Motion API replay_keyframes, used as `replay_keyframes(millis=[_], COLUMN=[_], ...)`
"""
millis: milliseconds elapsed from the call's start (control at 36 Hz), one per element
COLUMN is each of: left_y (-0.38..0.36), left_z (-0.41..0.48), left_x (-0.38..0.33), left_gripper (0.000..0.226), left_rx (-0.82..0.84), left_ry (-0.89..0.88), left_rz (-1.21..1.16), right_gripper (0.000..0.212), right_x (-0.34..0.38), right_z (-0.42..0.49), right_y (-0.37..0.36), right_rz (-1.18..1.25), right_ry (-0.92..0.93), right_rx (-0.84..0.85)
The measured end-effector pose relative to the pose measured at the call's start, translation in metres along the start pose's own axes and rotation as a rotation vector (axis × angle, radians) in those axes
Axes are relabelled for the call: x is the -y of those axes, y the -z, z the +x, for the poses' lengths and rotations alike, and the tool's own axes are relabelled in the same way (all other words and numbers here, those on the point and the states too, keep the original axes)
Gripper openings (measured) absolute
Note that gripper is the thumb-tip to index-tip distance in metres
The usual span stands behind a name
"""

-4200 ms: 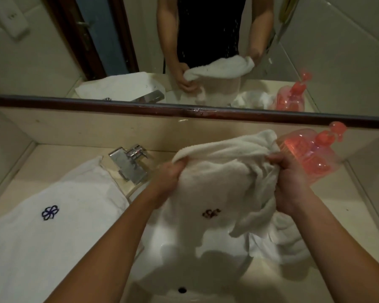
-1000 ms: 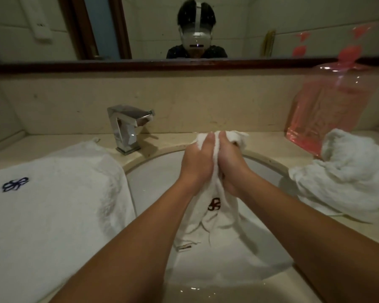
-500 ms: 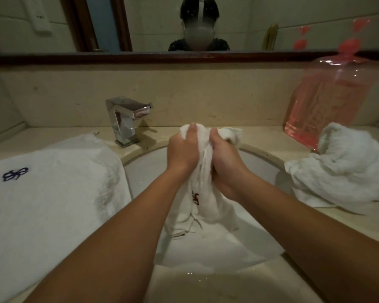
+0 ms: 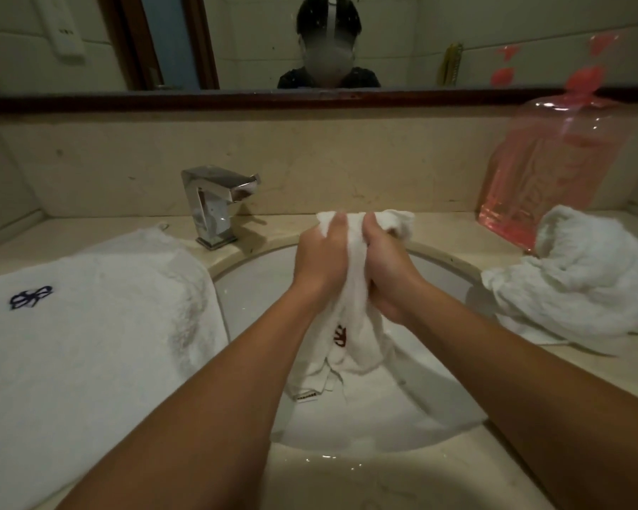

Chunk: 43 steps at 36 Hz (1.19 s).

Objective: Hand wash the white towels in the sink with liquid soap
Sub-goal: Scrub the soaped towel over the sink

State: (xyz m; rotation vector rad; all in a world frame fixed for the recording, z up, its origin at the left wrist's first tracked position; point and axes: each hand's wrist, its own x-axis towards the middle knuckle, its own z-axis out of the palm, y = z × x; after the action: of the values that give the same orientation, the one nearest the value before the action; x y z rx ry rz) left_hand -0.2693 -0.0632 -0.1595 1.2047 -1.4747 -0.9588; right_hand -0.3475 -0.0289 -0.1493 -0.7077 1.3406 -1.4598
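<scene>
Scrubbing looks to be the step in hand: the left hand (image 4: 323,259) and the right hand (image 4: 387,276) each have their grip clamped on one bunched white towel (image 4: 358,344), the cloth squeezed between them above the sink (image 4: 251,288); its loose end, marked with a dark red emblem, hangs into the basin; next, I judge, the folds want rubbing against each other, then a rinse under the tap (image 4: 214,206), where no stream shows; the pink soap bottle (image 4: 553,171) stands back right on the beige worktop (image 4: 126,222), a crumpled towel (image 4: 586,281) just before it; a folded towel (image 4: 89,344) with a blue emblem lies left; a mirror (image 4: 236,38) spans the wall.
</scene>
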Motion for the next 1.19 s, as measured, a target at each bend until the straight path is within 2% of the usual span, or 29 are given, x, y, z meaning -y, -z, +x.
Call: replay_keyframes(millis=[56, 139, 250, 444, 556, 667, 722, 833, 917, 1000, 1083, 1195], left_y=[-0.009, -0.008, 0.009, -0.007, 0.002, 0.019, 0.017, 0.0, -0.009, 0.0, 0.009, 0.006], left_z=[-0.009, -0.005, 0.007, -0.013, -0.004, 0.006, 0.003, -0.009, -0.008, 0.006, 0.012, 0.015], left_x=[0.0, 0.0, 0.004, 0.0, -0.001, 0.001, -0.001, -0.002, -0.002, 0.001, 0.004, 0.003], left_gripper=[0.043, 0.043, 0.046, 0.041, 0.044, 0.043, 0.041, 0.04, 0.041, 0.046, 0.05, 0.05], left_rx=[0.066, -0.04, -0.136, 0.037, -0.15, -0.208, -0.162, 0.003, -0.058, -0.167, -0.148, -0.115], left_ry=[-0.067, -0.1, -0.001, -0.037, 0.0, 0.134, 0.13, 0.004, -0.053, -0.033, -0.01, 0.037], left_rz=[0.013, 0.038, 0.028, 0.006, 0.001, -0.088, -0.12, -0.072, 0.001, 0.045, 0.051, -0.008], right_gripper=[0.062, 0.06, 0.058, 0.057, 0.054, 0.054, 0.054, 0.053, 0.053, 0.053, 0.053, 0.054], right_x=[0.004, 0.001, -0.008, -0.003, -0.006, -0.003, -0.003, 0.0, -0.002, -0.008, -0.006, 0.0], right_z=[0.002, -0.004, -0.009, 0.003, -0.008, -0.017, -0.015, 0.003, 0.002, -0.007, -0.007, 0.005], right_y=[-0.004, -0.004, 0.005, 0.0, 0.006, 0.003, -0.005, -0.005, -0.007, -0.004, 0.004, 0.009], right_rz=[0.004, 0.011, -0.062, -0.024, -0.067, -0.095, -0.089, -0.055, -0.058, -0.087, -0.114, -0.087], right_ry=[0.018, -0.002, -0.02, 0.008, 0.013, 0.026, 0.048, 0.06, 0.058, 0.008, 0.017, 0.009], right_rx=[-0.046, -0.01, 0.111, -0.02, 0.086, 0.169, 0.094, -0.127, -0.114, 0.0, 0.092, -0.02])
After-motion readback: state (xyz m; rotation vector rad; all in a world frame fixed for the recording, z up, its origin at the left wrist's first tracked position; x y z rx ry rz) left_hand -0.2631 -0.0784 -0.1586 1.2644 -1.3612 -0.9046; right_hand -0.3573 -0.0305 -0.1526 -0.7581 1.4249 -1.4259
